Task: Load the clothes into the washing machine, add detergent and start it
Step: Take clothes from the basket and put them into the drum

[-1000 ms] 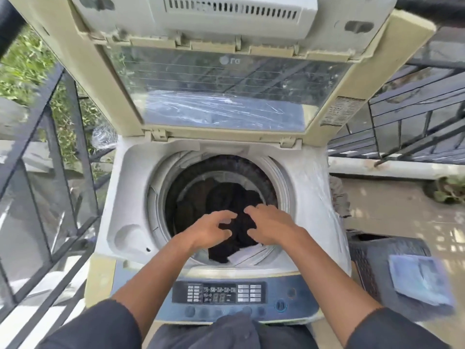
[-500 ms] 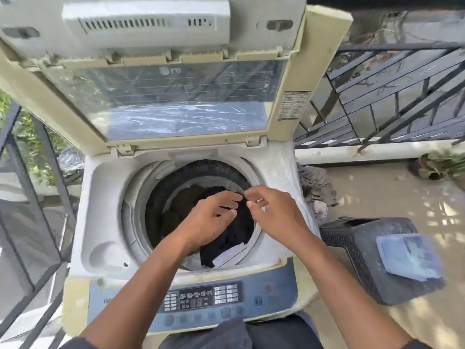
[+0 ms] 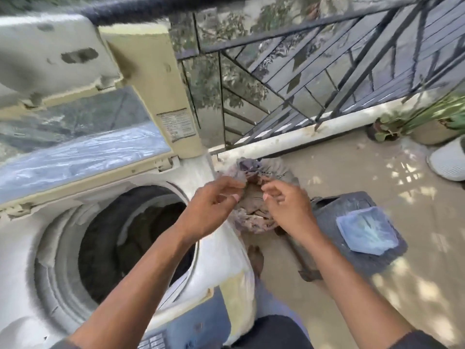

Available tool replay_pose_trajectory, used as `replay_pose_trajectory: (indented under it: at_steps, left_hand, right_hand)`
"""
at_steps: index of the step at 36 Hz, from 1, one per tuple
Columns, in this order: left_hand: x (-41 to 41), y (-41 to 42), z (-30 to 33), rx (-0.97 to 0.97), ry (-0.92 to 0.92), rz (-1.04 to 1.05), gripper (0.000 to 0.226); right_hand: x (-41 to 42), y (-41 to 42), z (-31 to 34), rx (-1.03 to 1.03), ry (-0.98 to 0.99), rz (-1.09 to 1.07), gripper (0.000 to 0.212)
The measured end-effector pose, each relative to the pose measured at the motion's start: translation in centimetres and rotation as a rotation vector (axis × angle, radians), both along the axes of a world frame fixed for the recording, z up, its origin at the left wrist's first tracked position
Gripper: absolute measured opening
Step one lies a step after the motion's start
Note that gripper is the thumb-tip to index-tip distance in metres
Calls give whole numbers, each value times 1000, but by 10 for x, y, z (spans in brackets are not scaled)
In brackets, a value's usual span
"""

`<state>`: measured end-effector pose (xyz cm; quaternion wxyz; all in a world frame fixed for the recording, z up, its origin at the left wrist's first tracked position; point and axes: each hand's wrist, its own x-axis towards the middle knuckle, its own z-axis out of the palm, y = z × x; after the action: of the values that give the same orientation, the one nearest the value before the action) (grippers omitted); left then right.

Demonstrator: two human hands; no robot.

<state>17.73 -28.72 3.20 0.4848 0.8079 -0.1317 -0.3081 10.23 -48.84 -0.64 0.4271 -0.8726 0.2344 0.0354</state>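
Note:
The top-loading washing machine (image 3: 226, 258) stands at the left with its lid (image 3: 80, 152) raised. Dark clothes (image 3: 153, 217) lie inside its drum (image 3: 63, 250). Just to the right of the machine sits a crumpled heap of greyish-purple clothes (image 3: 254, 217). My left hand (image 3: 214, 200) and my right hand (image 3: 286, 205) hover side by side over that heap, fingers curled and apart, with nothing in them. A pale blue packet (image 3: 367, 230) rests on a dark plastic crate (image 3: 352, 202) further right.
A black metal railing (image 3: 327, 71) runs behind the heap along a white kerb (image 3: 327, 129). Potted plants (image 3: 415, 122) and a white round object (image 3: 448, 159) stand at the far right. My foot (image 3: 255, 258) is on the tiled floor (image 3: 415, 273) beside the machine.
Both hands have come out of the drum and moved right to the heap beside the machine. The view has swung right. The dark clothes stay in the drum.

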Motion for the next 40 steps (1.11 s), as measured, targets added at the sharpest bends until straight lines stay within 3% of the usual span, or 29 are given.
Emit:
replay_pose_trajectory:
  at_steps: [7, 10, 16, 26, 31, 38, 40]
  left_hand:
    - [28, -73, -49, 112, 19, -122, 23]
    - [39, -103, -86, 203, 98, -131, 16]
    - [57, -143, -166, 461, 229, -268, 28]
    - [65, -164, -273, 735, 340, -291, 31]
    - [67, -160, -306, 838, 348, -328, 39]
    - [62, -159, -331, 893, 381, -326, 43]
    - [59, -157, -333, 904, 383, -343, 45]
  right_hand:
    - [4, -66, -75, 34, 159, -53, 15]
    - [6, -87, -125, 74, 242, -58, 23]
    - [15, -108, -194, 72, 429, 26, 26]
    - [29, -119, -325, 68, 645, 199, 3]
    - [48, -112, -376, -16, 662, 285, 31]
    - [58, -96, -398, -92, 702, 279, 13]
    - [58, -94, -394, -83, 698, 219, 18]
